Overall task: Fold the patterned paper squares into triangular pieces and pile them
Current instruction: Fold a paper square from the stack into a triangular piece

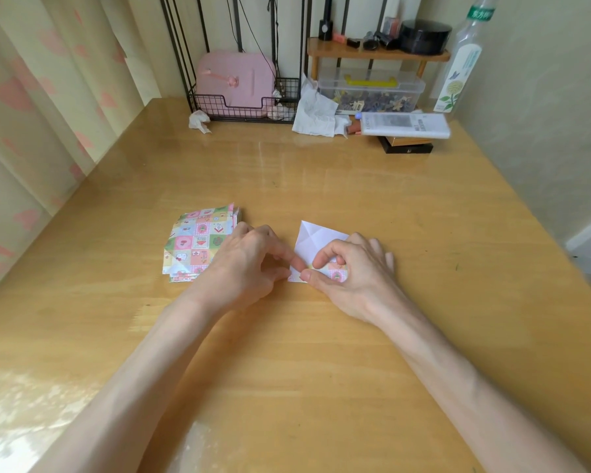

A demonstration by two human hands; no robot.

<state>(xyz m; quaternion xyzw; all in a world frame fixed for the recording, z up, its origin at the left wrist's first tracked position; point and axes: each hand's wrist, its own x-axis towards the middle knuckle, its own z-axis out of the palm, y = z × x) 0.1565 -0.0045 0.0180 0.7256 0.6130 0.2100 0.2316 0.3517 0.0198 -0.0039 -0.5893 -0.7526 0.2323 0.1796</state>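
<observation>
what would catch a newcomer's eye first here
The left hand and right hand meet in the middle, pinching the near edge of a paper, white side up. Just left lies a stack of bright patterned squares. A pink case stands in a wire rack at the back.

A glossy honey-coloured wooden table (321, 179) fills the view, daylight glaring white on its near left corner. Along the table's left edge hangs a cream curtain (31, 107) printed with pink hearts, and along its right edge stands a pale textured wall (543, 114). At the middle of the table's far edge a black wire rack (287, 88) holds a pink case (234, 80), while toward its far right corner a small wooden shelf (377, 55) stands over a clear plastic box (371, 93), with a tall clear bottle (464, 59) beside them.
</observation>
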